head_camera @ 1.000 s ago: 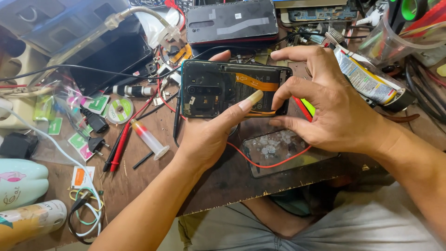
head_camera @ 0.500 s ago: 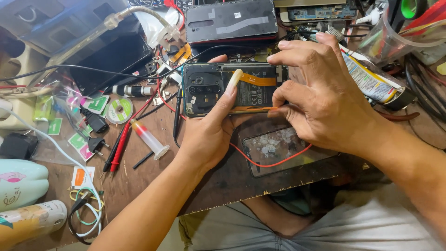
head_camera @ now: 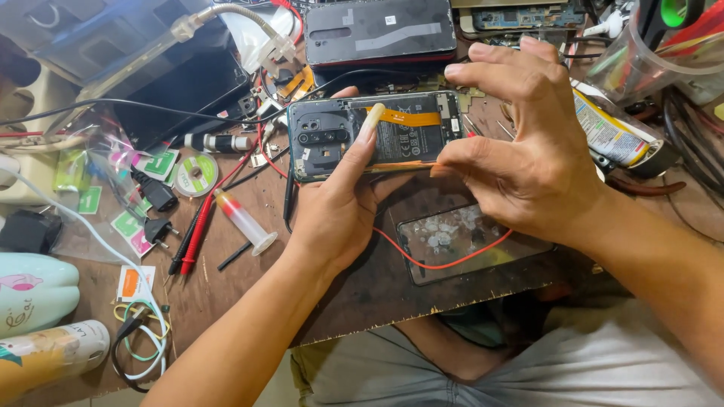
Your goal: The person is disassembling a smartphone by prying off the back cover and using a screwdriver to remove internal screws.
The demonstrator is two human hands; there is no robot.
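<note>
An opened phone point(head_camera: 343, 136) with its back cover off lies on the dark wooden bench, showing its battery, camera module and an orange flex cable point(head_camera: 407, 117). My left hand point(head_camera: 335, 200) grips the phone from below, with the forefinger stretched over the battery and its tip on the end of the flex cable. My right hand point(head_camera: 528, 151) pinches the phone's lower right corner between thumb and forefinger, the other fingers spread above it.
A dark phone back cover point(head_camera: 381, 32) lies behind. A cracked glass panel point(head_camera: 467, 241) with a red wire across it sits in front. A syringe point(head_camera: 243, 220), red probe, solder wick spool point(head_camera: 194, 175), plugs and stickers are left. A glue tube point(head_camera: 607, 136) and clear cup are right.
The phone has moved a little away from me. My left forefinger slid from the phone's lower edge up onto the orange flex cable. My right hand's fingers spread wider.
</note>
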